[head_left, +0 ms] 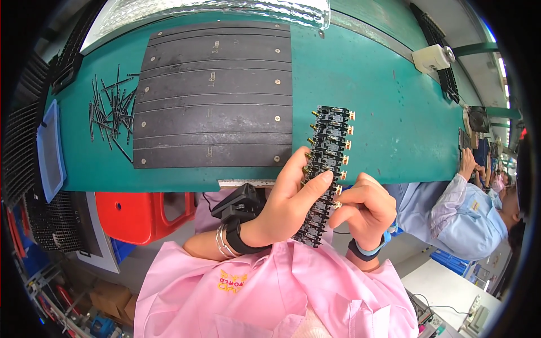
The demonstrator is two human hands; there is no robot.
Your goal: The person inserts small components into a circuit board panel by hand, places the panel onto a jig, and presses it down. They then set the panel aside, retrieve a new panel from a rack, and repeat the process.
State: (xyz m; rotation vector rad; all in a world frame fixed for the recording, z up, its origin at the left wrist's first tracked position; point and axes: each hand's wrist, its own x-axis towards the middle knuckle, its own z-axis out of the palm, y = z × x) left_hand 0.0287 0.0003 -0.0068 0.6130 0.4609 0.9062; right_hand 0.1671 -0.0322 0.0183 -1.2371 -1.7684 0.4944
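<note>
A long panel of black circuit boards [327,149] is held up in front of my chest, just off the near edge of the green table. White connectors line its right side and brass-coloured parts stick out on its left. My left hand [290,203] grips the panel, its thumb lying across the face and the other fingers behind, partly hidden. At the right edge my right hand [366,211] is curled, thumb and forefinger pinching at a white connector [338,204] on the panel's lower half.
A black grooved plate [225,121] lies on the green table [383,124]. Thin black strips [112,110] are heaped at its left. Around are a blue tray [51,152], a white bottle [433,58], a red stool [135,217] and, at right, a co-worker in light blue [468,219].
</note>
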